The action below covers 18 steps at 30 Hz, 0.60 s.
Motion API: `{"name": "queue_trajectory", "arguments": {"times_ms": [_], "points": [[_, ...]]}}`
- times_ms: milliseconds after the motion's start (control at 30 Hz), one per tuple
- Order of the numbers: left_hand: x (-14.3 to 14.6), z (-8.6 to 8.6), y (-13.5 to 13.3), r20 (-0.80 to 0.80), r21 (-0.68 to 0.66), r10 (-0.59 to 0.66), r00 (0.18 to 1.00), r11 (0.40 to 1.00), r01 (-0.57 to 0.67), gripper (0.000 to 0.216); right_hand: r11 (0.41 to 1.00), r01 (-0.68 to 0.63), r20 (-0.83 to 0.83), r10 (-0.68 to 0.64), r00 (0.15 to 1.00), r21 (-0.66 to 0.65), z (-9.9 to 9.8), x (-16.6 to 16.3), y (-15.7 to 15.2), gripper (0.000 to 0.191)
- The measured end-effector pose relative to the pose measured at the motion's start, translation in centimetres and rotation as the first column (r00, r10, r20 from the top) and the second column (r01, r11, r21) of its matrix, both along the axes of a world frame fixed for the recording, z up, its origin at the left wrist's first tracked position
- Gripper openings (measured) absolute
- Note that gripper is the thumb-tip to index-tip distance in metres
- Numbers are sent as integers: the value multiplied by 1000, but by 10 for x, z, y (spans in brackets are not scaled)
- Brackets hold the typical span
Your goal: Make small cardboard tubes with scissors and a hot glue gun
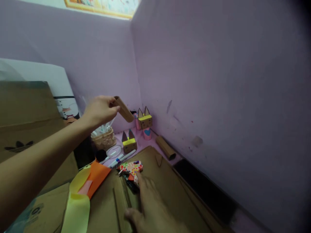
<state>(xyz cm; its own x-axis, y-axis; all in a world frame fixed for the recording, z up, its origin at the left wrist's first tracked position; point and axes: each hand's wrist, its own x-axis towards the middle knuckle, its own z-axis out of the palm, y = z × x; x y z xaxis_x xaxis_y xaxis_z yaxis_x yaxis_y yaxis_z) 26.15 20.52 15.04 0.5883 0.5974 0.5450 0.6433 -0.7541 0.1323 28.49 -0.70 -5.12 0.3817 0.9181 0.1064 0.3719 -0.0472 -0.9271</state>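
My left hand point(100, 110) is raised above the table and pinches a brown cardboard tube point(124, 109), held tilted. My right hand point(150, 207) lies low over a sheet of brown cardboard point(167, 181), fingers stretched toward a patterned red, green and white item point(131, 168) with a dark part under it; the fingertip is at its edge. Two small cardboard cat-like boxes with yellow bands stand behind, one at the table's middle point(129, 142) and one on a pink base in the corner point(145, 120).
Another cardboard tube point(165, 147) lies by the purple wall. Markers point(121, 158), a woven basket point(104, 138), a clear tape roll point(114, 150), orange paper point(97, 176) and yellow paper point(76, 207) lie at left. A large cardboard box point(26, 113) stands at far left. A dark flat object point(201, 186) lies along the right wall.
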Motion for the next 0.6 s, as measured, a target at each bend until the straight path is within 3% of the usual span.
{"name": "queue_trajectory", "arguments": {"times_ms": [133,300,467,600], "points": [[36,-2,31,-71,-91,15,997,996,-21,27,997,-82,33,82,996,-7,-19,5,-1,85],[62,-25,59,-135,-169,3,991,985,-26,24,996,-74,73,70,995,58,-44,6,5,86],[76,-58,66,-194,-252,-15,981,967,-35,19,994,-79,124,70,990,71,-57,7,11,87],[84,-78,64,-249,-320,-27,968,946,-56,15,993,-116,162,112,980,20,-52,10,11,89]]}}
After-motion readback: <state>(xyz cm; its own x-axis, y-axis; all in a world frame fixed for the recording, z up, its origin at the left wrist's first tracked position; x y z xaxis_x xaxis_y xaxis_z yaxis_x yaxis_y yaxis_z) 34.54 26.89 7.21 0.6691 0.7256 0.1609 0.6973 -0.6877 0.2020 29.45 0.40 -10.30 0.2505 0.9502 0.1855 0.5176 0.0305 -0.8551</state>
